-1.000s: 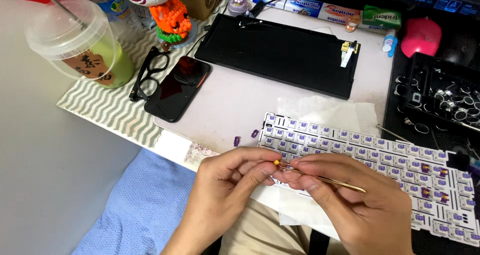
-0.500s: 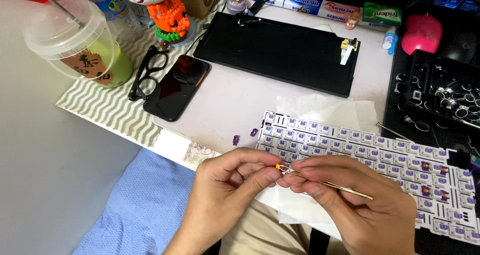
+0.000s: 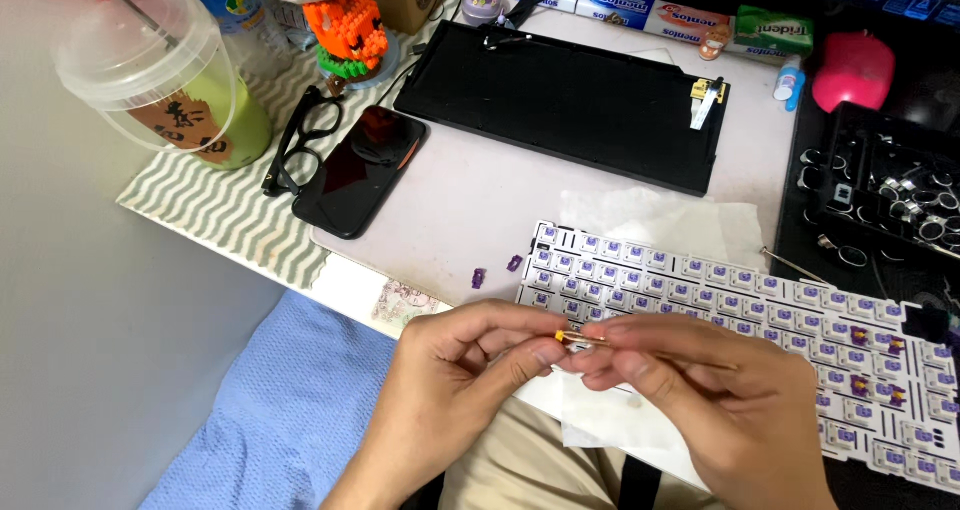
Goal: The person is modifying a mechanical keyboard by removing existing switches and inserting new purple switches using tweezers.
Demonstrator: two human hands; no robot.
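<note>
Both hands barely shifted since earlier, left hand [image 3: 450, 390] pinching a tiny part, right hand [image 3: 720, 410] gripping a thin brush [image 3: 640, 350], tips touching over the desk's near edge, white switch plate [image 3: 740, 320] just behind, bare desk toward the black keyboard case [image 3: 560, 100].

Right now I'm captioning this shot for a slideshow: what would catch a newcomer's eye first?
Front and centre, the left hand and right hand meet, pinching a thin gold tool between their fingertips. Just behind them lies a white switch plate studded with purple switches. Farther back sit a black keyboard case and, at far left, a lidded green drink.
</note>
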